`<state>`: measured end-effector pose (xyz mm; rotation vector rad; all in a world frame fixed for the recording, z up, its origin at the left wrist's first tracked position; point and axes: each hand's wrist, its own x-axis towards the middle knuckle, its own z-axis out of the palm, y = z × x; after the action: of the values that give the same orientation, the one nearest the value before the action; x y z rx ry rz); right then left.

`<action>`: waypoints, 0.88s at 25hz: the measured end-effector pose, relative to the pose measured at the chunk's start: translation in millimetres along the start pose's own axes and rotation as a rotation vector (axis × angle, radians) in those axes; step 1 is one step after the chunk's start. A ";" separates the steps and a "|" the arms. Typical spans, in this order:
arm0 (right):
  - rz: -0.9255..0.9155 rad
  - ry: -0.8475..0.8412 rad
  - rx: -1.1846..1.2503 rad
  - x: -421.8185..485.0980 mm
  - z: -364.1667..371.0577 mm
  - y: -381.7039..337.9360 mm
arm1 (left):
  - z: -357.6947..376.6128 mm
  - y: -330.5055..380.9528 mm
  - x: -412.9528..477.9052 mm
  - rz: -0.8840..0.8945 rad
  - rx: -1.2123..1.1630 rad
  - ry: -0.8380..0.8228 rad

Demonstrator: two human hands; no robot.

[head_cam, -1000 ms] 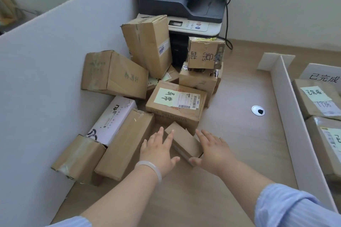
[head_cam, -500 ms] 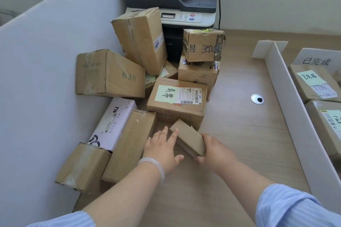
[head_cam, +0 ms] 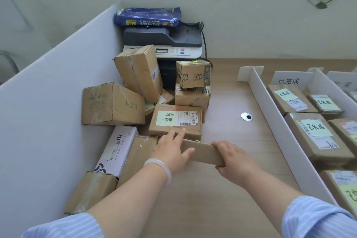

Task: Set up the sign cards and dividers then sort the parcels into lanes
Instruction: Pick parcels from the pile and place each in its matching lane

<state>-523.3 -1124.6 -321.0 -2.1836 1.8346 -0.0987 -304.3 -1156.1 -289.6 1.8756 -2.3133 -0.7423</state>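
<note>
Small flat carton (head_cam: 202, 152), tilted against the parcel pile (head_cam: 114, 104) a moment ago, now held level | left hand (head_cam: 172, 150) and right hand (head_cam: 235, 158) clasp its ends | apparently ready for sorting

I note light wood-grain desk (head_cam: 228, 94) as carrying surface. Round cable grommet (head_cam: 246, 116) set in top, mid-desk. Printer (head_cam: 173, 52) stands at back edge by wall. Pile of cardboard parcels (head_cam: 114, 104) heaped at left, against tall white partition (head_cam: 38, 121); I cannot tell which lower boxes touch desk. White divider (head_cam: 270, 114) stands upright on right, running front to back. Beyond it, labelled parcels (head_cam: 316, 135), green notes on top, lie flat in lane; sign card (head_cam: 289, 80) upright at lane's far end. Second divider (head_cam: 328, 87) further right.
</note>
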 end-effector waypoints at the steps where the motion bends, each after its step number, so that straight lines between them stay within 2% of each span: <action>1: -0.032 0.013 -0.005 -2.9 -2.5 3.4 | -2.5 3.4 0.4 0.007 -0.091 0.023; 4: -0.183 0.072 -0.059 -12.8 -9.7 5.1 | -12.9 16.6 -0.1 -0.039 -0.406 0.038; 5: -0.251 0.138 -0.071 -14.1 -8.2 6.1 | -16.1 20.1 -0.5 -0.045 -0.414 -0.007; 11: -0.442 0.294 -0.160 -22.7 -2.3 11.1 | -14.5 17.7 0.0 -0.138 -0.344 -0.337; 14: -0.408 0.342 -0.152 -26.4 -1.8 12.1 | -7.6 14.2 -3.6 -0.195 -0.447 -0.423; 18: -0.241 0.363 -0.033 -26.5 -5.8 12.1 | -6.7 13.4 -9.7 -0.253 -0.730 -0.460; 22: -0.110 0.328 0.000 -26.4 -14.7 8.4 | -7.3 22.1 -12.9 -0.211 -0.734 -0.421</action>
<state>-539.7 -1102.7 -305.7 -2.3817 1.8704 -0.5079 -318.4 -1143.3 -271.0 1.7083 -1.6291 -1.8484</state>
